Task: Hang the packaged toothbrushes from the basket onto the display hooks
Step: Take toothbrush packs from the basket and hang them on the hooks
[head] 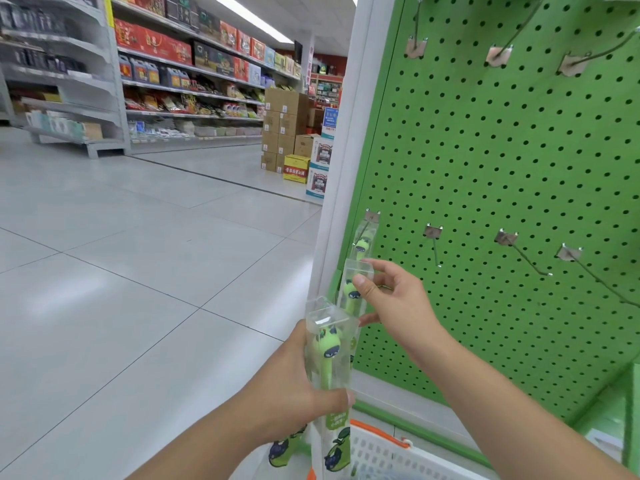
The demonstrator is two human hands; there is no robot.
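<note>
My left hand [298,386] grips a bunch of clear-packaged green toothbrushes [329,355] upright at the bottom centre. My right hand [391,303] pinches the top of another packaged toothbrush [353,292] just below the leftmost lower hook [372,216] of the green pegboard [502,161]. One packaged toothbrush [363,242] hangs on that hook. The white basket [384,452] with an orange rim sits at the bottom, under my hands. Bare lower hooks [526,259] stick out to the right.
An upper row of bare hooks [509,46] runs across the pegboard's top. A white post [349,161] frames the board's left edge. Stacked cardboard boxes [284,129] and stocked shelves [190,84] stand across the tiled aisle [138,254].
</note>
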